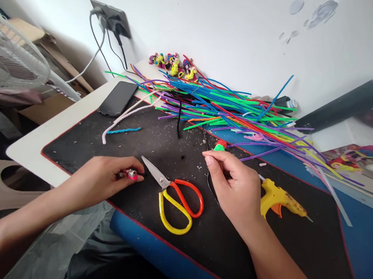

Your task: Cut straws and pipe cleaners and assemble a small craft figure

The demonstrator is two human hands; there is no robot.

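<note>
My left hand (108, 174) is closed around a pinkish-red lighter (130, 175), its metal top facing up toward me. My right hand (234, 184) is raised over the mat with thumb and forefinger pinched together; whatever is between the tips is too small to make out. Just behind those fingertips is a small red and green fuzzy piece (220, 145), partly covered by the hand. Between my hands lie scissors (167, 186) with one red and one yellow handle, blades slightly toward the left hand. A yellow glue gun (280, 198) rests right of my right hand.
A heap of coloured pipe cleaners (220, 103) spreads along the back of the black mat (88, 137). Small fuzzy figures (173, 65) sit behind it. A phone (118, 98), a short blue twisted piece (124, 130) and a fan (18, 49) are to the left.
</note>
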